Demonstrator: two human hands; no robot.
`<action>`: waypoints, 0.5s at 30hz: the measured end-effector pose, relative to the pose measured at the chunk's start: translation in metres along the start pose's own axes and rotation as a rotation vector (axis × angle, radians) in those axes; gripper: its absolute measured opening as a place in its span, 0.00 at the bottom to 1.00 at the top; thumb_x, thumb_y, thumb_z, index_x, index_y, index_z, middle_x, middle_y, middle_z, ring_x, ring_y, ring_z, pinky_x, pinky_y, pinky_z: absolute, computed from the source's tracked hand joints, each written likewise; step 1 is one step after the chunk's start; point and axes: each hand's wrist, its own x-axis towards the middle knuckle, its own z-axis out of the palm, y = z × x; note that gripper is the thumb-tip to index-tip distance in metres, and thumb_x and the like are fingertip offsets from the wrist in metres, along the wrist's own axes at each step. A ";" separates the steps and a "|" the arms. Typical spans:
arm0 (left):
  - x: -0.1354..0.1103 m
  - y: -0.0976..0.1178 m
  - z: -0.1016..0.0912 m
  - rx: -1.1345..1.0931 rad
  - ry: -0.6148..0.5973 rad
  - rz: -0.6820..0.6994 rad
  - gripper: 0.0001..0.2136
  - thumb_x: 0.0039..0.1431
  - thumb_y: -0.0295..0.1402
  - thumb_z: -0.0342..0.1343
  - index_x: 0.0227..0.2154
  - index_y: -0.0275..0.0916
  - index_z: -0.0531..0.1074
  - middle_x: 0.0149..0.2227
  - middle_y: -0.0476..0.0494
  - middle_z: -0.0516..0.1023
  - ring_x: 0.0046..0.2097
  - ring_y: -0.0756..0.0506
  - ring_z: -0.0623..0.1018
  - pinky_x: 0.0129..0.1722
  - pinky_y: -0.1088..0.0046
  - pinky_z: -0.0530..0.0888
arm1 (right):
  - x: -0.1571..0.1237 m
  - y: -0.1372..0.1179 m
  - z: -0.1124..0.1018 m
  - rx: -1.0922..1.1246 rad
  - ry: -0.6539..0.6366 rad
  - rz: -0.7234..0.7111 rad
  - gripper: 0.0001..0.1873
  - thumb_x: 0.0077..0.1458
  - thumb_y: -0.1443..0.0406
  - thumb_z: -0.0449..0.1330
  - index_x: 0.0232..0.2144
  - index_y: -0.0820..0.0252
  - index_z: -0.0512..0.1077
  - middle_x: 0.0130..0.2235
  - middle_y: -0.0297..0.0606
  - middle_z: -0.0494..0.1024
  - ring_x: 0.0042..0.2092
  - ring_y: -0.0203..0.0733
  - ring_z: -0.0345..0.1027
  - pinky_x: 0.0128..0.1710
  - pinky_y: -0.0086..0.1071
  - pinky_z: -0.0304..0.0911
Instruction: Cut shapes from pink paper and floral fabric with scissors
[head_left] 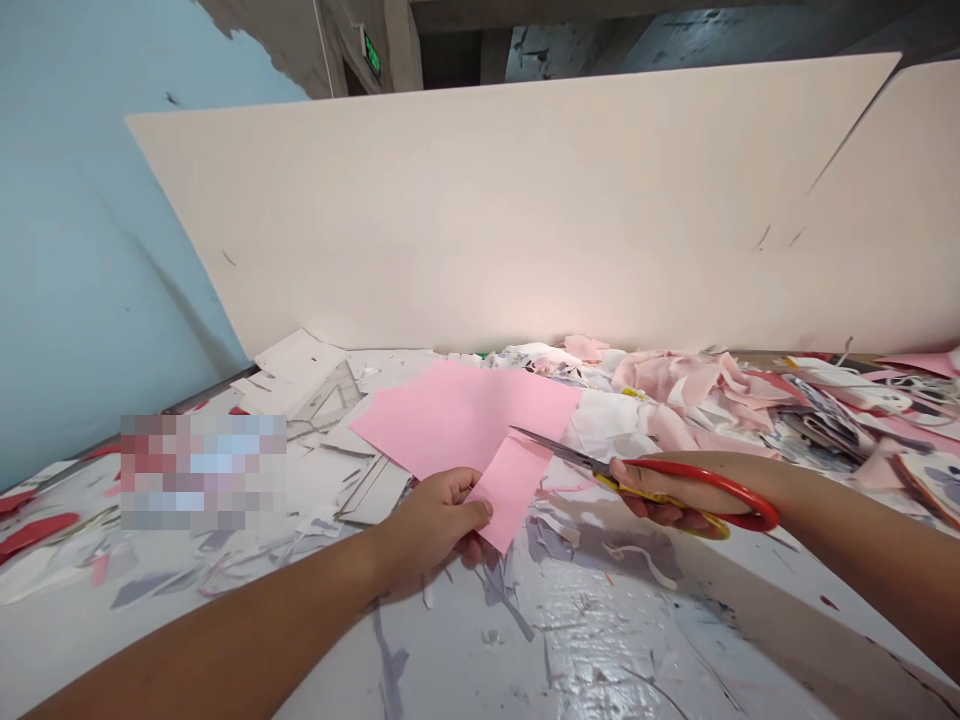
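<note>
**Head view:** looking forward and down over a scrap-covered worktop (600, 650).

**Left hand (431, 525):** grip closing firmly on a narrow tongue of the pink paper, thumb lying on top, fingers tucking underneath.

**Right hand (660, 495):** grip closing around the scissors (559, 450), fingers passing through their red handles; blades opening only slightly, if at all.

**Pink paper (457, 420):** lying mostly on the worktop between both hands, its tongue lifting in the left hand, the blade tips crossing above it.

**Around the hands:** pink scraps (690, 385) are heaping up to the right, white offcuts (289, 370) are piling up to the left, and a pale board (495, 210) is standing behind them against a blue wall (97, 250).

**Writing:** a green exit sign (370, 54) is glowing high up, its characters too small to read.
</note>
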 end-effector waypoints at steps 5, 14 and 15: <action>0.000 -0.001 0.000 -0.012 -0.013 0.017 0.06 0.50 0.33 0.52 0.25 0.36 0.63 0.22 0.48 0.72 0.21 0.53 0.71 0.23 0.78 0.65 | 0.003 0.002 0.001 0.148 -0.116 0.014 0.31 0.50 0.41 0.34 0.22 0.61 0.56 0.18 0.26 0.53 0.16 0.26 0.43 0.16 0.25 0.44; -0.002 0.002 0.001 -0.042 -0.034 0.029 0.07 0.51 0.32 0.51 0.34 0.37 0.66 0.24 0.49 0.71 0.22 0.54 0.70 0.23 0.79 0.66 | -0.009 -0.007 -0.003 -0.161 -0.011 0.089 0.33 0.49 0.40 0.37 0.25 0.62 0.61 0.20 0.28 0.57 0.16 0.27 0.50 0.19 0.27 0.49; -0.002 0.002 0.000 -0.043 -0.040 0.036 0.07 0.51 0.32 0.51 0.34 0.37 0.66 0.24 0.49 0.71 0.21 0.54 0.70 0.23 0.79 0.65 | -0.011 -0.007 -0.003 -0.171 -0.014 0.101 0.33 0.48 0.39 0.37 0.26 0.62 0.61 0.20 0.28 0.57 0.16 0.27 0.50 0.19 0.26 0.50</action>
